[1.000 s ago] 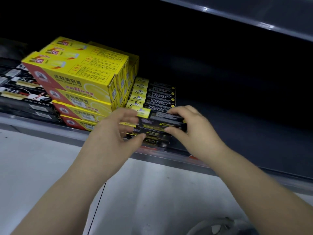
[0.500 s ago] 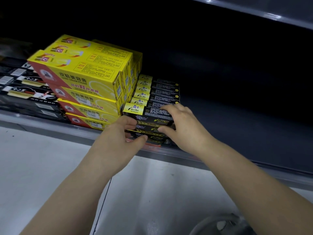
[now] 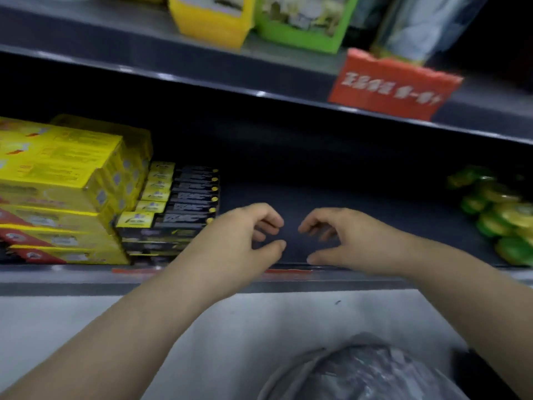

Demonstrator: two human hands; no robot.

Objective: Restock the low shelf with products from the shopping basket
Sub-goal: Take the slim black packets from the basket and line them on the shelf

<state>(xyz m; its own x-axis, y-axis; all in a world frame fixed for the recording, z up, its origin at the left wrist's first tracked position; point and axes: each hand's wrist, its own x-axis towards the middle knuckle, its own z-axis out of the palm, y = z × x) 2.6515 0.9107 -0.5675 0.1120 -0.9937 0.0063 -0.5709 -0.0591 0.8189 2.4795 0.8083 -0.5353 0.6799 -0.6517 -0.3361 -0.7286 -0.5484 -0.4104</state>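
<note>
Head view. I see the left hand (image 3: 239, 238) above the front of the low shelf (image 3: 389, 203), just right of the black boxes (image 3: 173, 223). Its fingers are loosely curled, the thumb is apart from them, and it holds nothing. The right hand (image 3: 352, 241) is beside it at the same height, with the same loose curl, and is likewise empty. The fingertips of the two hands face each other across a small gap over bare shelf surface.

The black boxes, each with a yellow end panel, form a stack several high at the shelf front, with a row of the same boxes running back behind it. They touch the yellow cartons (image 3: 66, 183), stacked taller on their left. Green round packs (image 3: 501, 220) lie at the far right of the same shelf, well apart from both hands.

On the upper shelf (image 3: 121, 44) I see a yellow container (image 3: 213, 21), a green container (image 3: 302, 27) and a red sign (image 3: 395, 85); its print is too blurred to read.

At the bottom edge, on the pale floor (image 3: 57, 319), a grey curved rim (image 3: 288, 368) encloses crinkled clear plastic; blur prevents further detail.
</note>
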